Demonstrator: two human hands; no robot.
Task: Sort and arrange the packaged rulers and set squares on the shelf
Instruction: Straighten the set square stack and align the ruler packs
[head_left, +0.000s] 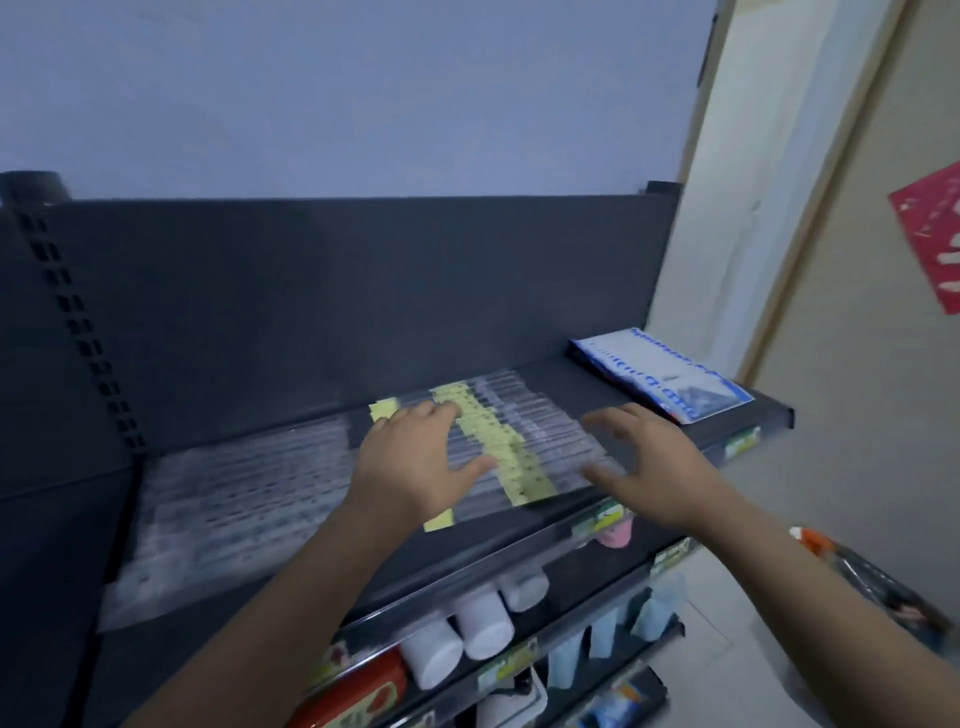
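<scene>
Head view: the squaring-up step appears to be in hand. Yellow-labelled rulers (511, 452) lie fanned on the shelf (545, 374). The left grip (415, 462) rests flat on the fan, fingers straight, holding nothing. The right grip (649, 462) is spread open at the fan's right end; contact cannot be confirmed. The next move probably calls for pressing both ends inward. Clear ruler packs (234, 499) lie left of the fan and the set-square pack (670, 374) lies right of it, beyond bare shelf. The fan's near corner sits close to the front lip.
</scene>
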